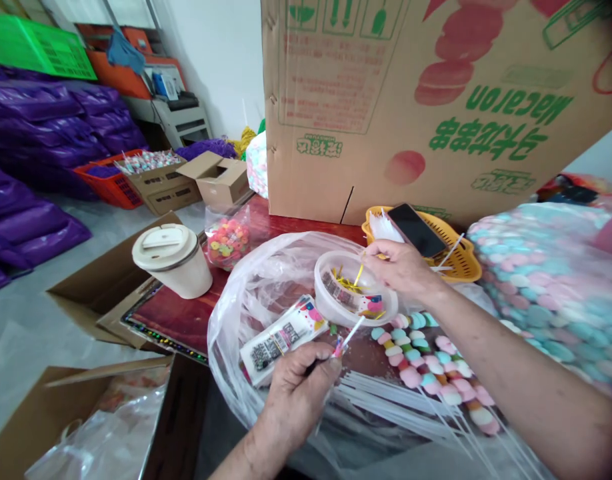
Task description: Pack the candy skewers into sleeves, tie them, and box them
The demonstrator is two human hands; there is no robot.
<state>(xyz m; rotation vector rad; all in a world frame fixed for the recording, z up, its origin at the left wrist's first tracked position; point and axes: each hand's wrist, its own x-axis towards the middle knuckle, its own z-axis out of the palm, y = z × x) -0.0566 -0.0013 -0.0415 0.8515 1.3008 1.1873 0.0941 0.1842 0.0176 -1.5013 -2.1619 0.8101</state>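
My left hand (301, 390) is closed around a wrapped marshmallow skewer, gripping it at the gathered neck of its wrapper, with the white stick (353, 331) pointing up to the right. My right hand (403, 267) pinches a gold twist tie (359, 273) over a small clear plastic bowl (326, 297) that holds more gold ties and stickers. Both hands work above a big clear plastic bag (256, 287) on the red table. Several pastel marshmallow skewers (426, 367) lie just right of my left hand.
A large Macaron cardboard box (436, 100) stands behind. A yellow basket (463, 260) carries a black phone (416, 230). A lidded white cup (173, 257) and a candy bag (229, 241) sit left. A packet of labels (286, 337) lies in the bag. Wrapped marshmallows (546, 280) pile up right.
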